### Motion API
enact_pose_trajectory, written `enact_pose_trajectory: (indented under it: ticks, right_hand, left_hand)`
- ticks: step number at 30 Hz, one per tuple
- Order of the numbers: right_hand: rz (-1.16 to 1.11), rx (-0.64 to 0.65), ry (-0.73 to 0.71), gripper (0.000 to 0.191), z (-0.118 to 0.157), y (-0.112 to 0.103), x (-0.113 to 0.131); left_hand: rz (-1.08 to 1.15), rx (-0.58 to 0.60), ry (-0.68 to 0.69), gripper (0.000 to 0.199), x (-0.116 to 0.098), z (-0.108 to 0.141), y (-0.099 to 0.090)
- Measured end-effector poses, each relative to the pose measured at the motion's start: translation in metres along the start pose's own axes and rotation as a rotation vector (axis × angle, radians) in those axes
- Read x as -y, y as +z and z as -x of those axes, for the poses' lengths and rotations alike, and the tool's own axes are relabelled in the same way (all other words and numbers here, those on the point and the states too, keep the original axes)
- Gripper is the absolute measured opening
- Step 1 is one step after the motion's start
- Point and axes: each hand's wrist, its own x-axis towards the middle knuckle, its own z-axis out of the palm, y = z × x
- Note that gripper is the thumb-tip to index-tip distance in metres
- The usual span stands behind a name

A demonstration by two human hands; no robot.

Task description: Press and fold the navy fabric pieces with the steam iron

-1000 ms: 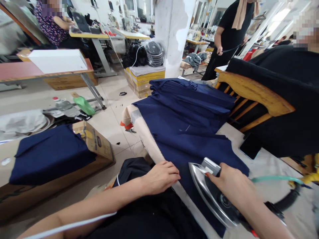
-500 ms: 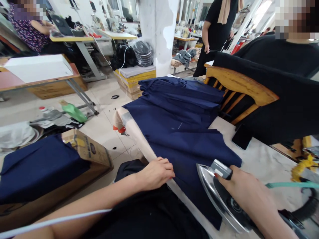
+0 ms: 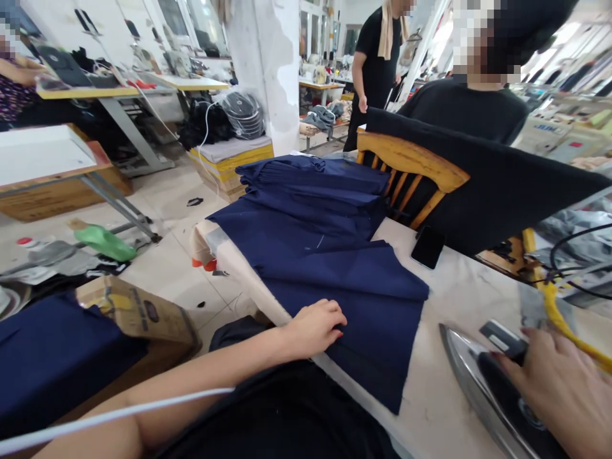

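Navy fabric (image 3: pixel 363 331) lies spread over the near edge of a pale, cloth-covered table, its cut edge running down the right side. My left hand (image 3: pixel 315 328) rests on this fabric near the table's front edge, fingers curled and thumb close to them, closed on the cloth as far as it shows. At the lower right, my right hand (image 3: pixel 564 389) is wrapped round the handle of a steam iron (image 3: pixel 478 389). The iron sits to the right of the fabric, over the pale table cover, apart from the navy piece. Its rear end is cut off by the frame.
Gathered navy cloth (image 3: pixel 310 185) is heaped at the table's far end. A phone (image 3: pixel 428 247) lies near a wooden chair (image 3: pixel 421 156) draped in black cloth. A cardboard box (image 3: pixel 148 312) with navy fabric stands left. Two people in black are beyond the table.
My right hand has carried the iron right, off the navy fabric. My left hand has shifted slightly right, further onto the cloth. The head view has turned to the right.
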Motion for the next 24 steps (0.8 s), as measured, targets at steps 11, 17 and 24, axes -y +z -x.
enact_pose_trajectory:
  ticks: [11, 17, 24]
  right_hand:
    - [-0.574, 0.664, -0.506, 0.03, 0.004, 0.049, 0.09]
    - [-0.658, 0.77, -0.457, 0.026, 0.001, 0.04, 0.078]
    - [-0.794, 0.808, -0.263, 0.029, 0.004, 0.052, 0.081]
  left_hand:
    - [0.037, -0.037, 0.04, 0.006, -0.02, -0.014, 0.024]
    - [0.058, -0.061, 0.064, 0.009, -0.02, -0.016, 0.022]
    - [-0.047, -0.163, 0.201, 0.015, -0.022, -0.018, 0.019]
